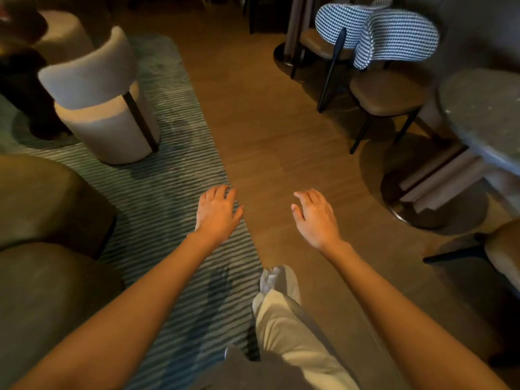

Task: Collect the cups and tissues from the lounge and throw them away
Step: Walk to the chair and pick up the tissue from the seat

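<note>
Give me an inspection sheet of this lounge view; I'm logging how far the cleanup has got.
Surface: wood floor down the middle, striped rug on the left; round table at right, its visible part bare.
Job's things: no cups or tissues seen.
Clutter: nothing seen.
Hands: left hand and right hand both held out, fingers relaxed, holding nothing.
Cables: nothing seen.
Surroundings: pale tub chair on the rug, checked-back chairs at upper right, dark seats at left; the person's shoe steps forward.
</note>
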A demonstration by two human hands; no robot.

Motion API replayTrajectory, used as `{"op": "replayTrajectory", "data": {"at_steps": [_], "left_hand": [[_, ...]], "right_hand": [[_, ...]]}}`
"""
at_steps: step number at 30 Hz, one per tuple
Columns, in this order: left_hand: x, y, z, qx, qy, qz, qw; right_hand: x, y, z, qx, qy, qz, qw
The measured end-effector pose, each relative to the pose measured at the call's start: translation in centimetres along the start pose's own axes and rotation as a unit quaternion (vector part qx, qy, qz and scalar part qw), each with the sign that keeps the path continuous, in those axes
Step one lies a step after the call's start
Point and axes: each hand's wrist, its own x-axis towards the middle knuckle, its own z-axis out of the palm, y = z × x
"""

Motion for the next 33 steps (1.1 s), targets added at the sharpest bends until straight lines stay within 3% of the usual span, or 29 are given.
{"op": "replayTrajectory", "data": {"at_steps": [14,25,33], "left_hand": [[32.2,-3.4,-5.0,-0.012,0.028,-0.075,0.997],[61.0,-12.4,-8.9,0.001,0.055,-0.054,0.997],[79.3,-13.8,-9.3,-0.009,0.051,-0.027,0.998]], "right_hand": [[34.3,3.6,-4.6,-0.007,0.008,-0.013,1.000],[64.2,2.0,-4.6,0.000,0.010,0.001,1.000],[80.0,5.0,-4.5,0.008,0.017,0.023,1.000]]}}
